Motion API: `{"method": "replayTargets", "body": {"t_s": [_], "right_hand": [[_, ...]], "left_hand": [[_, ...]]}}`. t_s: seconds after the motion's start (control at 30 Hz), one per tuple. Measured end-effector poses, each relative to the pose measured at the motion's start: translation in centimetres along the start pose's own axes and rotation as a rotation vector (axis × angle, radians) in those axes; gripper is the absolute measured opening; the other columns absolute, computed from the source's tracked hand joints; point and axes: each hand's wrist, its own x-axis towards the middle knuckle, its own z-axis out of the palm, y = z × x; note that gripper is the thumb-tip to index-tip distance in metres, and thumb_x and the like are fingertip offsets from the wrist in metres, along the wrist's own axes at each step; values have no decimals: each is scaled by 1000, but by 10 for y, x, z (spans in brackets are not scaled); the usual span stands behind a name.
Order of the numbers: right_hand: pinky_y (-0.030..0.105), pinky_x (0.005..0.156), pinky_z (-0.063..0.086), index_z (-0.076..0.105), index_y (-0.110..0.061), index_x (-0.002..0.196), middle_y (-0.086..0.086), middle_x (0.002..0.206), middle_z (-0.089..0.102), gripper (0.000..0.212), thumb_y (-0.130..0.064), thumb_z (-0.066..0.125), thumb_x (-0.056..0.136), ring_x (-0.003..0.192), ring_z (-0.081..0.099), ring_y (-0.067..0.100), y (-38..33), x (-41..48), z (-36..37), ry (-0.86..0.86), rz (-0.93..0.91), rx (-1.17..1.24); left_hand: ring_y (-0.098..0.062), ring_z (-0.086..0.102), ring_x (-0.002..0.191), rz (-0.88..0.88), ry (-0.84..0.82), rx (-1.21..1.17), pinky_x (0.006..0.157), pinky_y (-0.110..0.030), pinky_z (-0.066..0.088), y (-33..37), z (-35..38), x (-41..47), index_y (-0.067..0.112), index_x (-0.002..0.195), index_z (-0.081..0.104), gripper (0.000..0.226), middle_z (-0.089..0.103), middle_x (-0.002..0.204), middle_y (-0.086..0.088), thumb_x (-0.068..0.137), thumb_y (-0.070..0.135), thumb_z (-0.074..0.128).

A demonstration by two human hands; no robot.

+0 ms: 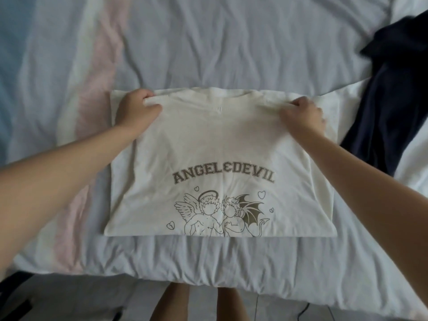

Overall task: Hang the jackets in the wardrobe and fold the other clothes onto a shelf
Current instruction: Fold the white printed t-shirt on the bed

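Left hand and right hand had fingers clamped on far corners of the T-shirt, probably to fold it evenly on the bed.

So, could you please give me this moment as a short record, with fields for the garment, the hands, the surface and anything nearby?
garment: cream T-shirt, lying flat, ANGEL & DEVIL print facing up
left: left hand grips the shirt's far edge
right: right hand grips the same far edge, further right
surface: wrinkled pale bed sheet
nearby: navy garment, crumpled on the bed to the shirt's right
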Motion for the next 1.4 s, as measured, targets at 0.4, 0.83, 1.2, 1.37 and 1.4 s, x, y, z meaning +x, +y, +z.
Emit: {"method": "replayTargets", "body": {"t_s": [0.4, 0.83, 1.2, 1.37, 1.4], "right_hand": [[36, 96, 23, 65, -21, 106, 6, 117, 56, 31, -40, 66, 82, 111, 48, 26, -53, 26, 16, -248, -608, -300], [41, 114, 15, 35, -11, 145, 10, 151, 37, 56, -35, 36, 95, 141, 30, 26, -33, -31, 64, 18, -1084, -440], [54, 116, -8, -5, -16, 152, 6, 160, -7, 76, -60, 14, 93, 147, -5, 23, 42, -12, 26, -5, -309, -544], [53, 113, -9, 4, -21, 152, 0, 158, -3, 66, -50, 21, 96, 146, 0, 28, 47, -69, 34, -47, -767, -555], [54, 114, -5, 5, -25, 152, -1, 158, 0, 64, -51, 20, 96, 146, 1, 28, 63, -75, 35, -92, -832, -567]], "left_hand": [[-28, 61, 99, 309, -455, 313, 89, -35, 44, 37, -13, 43, 11, 101, 68, 59, 67, 102, -9, 63, 56, 68], [-23, 32, 135, 774, -72, 579, 105, -47, 18, 21, 33, -17, 16, 138, 40, 62, 38, 146, -7, 78, 28, 44], [-31, -12, 145, 227, -164, 692, 106, -67, -7, 18, 42, -16, 36, 150, -5, 67, -13, 159, 5, 94, 56, 26], [-34, -6, 146, 577, -189, 652, 109, -65, -6, 21, 63, -97, 26, 151, -2, 67, -7, 160, 2, 93, 48, 23], [-35, -3, 146, 622, -211, 670, 109, -67, -3, 4, 64, -112, 27, 151, 1, 67, -4, 160, 2, 94, 49, 25]]}}
